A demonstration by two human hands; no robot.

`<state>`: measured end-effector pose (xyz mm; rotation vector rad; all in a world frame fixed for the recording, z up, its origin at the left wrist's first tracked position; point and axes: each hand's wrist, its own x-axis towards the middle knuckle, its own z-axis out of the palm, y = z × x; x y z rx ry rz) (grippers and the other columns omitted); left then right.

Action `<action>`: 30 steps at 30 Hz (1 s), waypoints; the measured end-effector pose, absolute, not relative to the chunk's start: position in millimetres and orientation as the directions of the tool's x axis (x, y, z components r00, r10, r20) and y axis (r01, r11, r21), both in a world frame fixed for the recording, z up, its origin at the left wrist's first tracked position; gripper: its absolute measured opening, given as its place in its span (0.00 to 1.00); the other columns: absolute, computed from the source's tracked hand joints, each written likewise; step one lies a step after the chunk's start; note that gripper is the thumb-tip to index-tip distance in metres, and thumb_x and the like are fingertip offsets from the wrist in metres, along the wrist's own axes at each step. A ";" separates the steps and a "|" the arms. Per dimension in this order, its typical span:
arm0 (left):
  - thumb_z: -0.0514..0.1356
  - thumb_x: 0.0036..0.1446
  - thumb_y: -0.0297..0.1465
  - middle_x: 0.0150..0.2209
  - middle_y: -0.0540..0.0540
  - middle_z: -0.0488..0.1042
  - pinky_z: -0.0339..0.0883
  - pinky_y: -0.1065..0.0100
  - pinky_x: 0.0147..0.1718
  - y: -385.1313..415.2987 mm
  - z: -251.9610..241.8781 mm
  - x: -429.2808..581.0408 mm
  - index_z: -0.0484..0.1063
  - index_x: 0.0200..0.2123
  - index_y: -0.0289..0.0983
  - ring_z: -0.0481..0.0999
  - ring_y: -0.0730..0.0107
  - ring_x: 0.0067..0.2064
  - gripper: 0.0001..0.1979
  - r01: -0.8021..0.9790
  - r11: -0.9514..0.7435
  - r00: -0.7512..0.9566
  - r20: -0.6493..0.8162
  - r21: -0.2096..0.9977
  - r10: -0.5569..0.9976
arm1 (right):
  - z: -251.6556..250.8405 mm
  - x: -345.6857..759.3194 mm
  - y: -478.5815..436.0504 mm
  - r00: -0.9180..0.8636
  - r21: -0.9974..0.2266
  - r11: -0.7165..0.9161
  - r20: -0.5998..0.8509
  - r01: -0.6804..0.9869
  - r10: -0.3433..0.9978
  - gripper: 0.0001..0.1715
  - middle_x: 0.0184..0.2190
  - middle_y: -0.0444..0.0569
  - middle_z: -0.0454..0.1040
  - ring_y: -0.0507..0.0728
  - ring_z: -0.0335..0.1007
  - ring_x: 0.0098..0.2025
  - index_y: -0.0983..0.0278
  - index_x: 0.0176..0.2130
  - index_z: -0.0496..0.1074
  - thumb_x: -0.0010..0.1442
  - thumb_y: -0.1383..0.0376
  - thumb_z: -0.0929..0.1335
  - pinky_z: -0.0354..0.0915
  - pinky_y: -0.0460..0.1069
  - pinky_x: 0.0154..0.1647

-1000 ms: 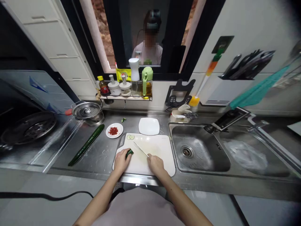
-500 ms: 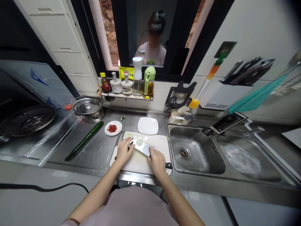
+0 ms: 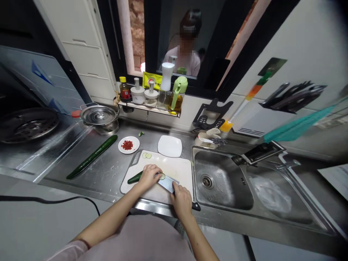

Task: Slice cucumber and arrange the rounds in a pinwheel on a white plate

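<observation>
Left hand curled down on cucumber piece, near edge of cutting board. Right hand fisted round knife. Two slices sit at board's far-left corner. Sink crowds board's right; whole cucumber lies left on counter.

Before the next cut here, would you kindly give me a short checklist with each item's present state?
1. Left hand holds the cucumber piece down: ok.
2. Right hand closed on the knife handle: ok.
3. Left fingertips clear of the blade: cannot tell; they sit very close.
4. Blade face free: not ok; a slice lies on it.
5. Cutting board flat on the counter: ok.
6. Cut slices at the board's far corner, clear of the hands: ok.
</observation>
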<state>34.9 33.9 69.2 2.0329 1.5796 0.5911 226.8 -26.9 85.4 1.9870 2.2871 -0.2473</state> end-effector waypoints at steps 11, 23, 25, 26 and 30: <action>0.58 0.56 0.35 0.37 0.49 0.80 0.57 0.62 0.47 99.1 53.9 13.5 0.77 0.38 0.44 0.75 0.62 0.44 0.09 0.752 0.285 -0.228 -0.172 0.594 0.958 | 82.7 247.3 -27.2 0.004 -0.146 -0.039 -0.234 0.989 0.972 0.24 0.45 0.49 0.76 0.57 0.71 0.46 0.61 0.57 0.66 0.61 0.64 0.63 0.58 0.47 0.46; 0.56 0.56 0.33 0.37 0.45 0.79 0.58 0.60 0.47 126.6 28.1 -0.8 0.75 0.42 0.41 0.75 0.59 0.44 0.12 0.816 0.277 -0.246 -0.129 0.507 0.961 | 77.5 257.3 -27.7 0.024 -0.162 -0.063 -0.232 0.985 0.972 0.25 0.47 0.51 0.76 0.58 0.72 0.47 0.62 0.58 0.66 0.61 0.63 0.63 0.61 0.48 0.46; 0.56 0.57 0.33 0.37 0.45 0.79 0.58 0.61 0.46 129.4 28.3 -1.4 0.75 0.43 0.41 0.75 0.60 0.43 0.12 0.828 0.262 -0.233 -0.121 0.496 0.965 | 77.3 256.7 -26.9 0.024 -0.169 -0.063 -0.226 0.984 0.974 0.25 0.47 0.51 0.76 0.58 0.72 0.47 0.62 0.57 0.66 0.62 0.63 0.63 0.61 0.48 0.46; 0.56 0.57 0.33 0.37 0.45 0.79 0.58 0.61 0.46 130.3 28.4 -1.5 0.75 0.43 0.41 0.75 0.60 0.43 0.12 0.834 0.256 -0.227 -0.118 0.490 0.967 | 77.3 256.2 -26.6 0.025 -0.173 -0.066 -0.224 0.983 0.974 0.25 0.47 0.51 0.76 0.58 0.72 0.47 0.62 0.57 0.66 0.62 0.63 0.63 0.61 0.48 0.46; 0.57 0.57 0.34 0.40 0.44 0.78 0.58 0.61 0.45 130.5 28.3 -1.4 0.75 0.42 0.42 0.73 0.59 0.45 0.12 0.864 0.245 -0.230 -0.089 0.440 0.969 | 78.5 253.9 -27.2 0.031 -0.194 -0.078 -0.236 0.978 0.971 0.25 0.47 0.51 0.76 0.58 0.72 0.47 0.62 0.57 0.66 0.62 0.63 0.63 0.61 0.48 0.46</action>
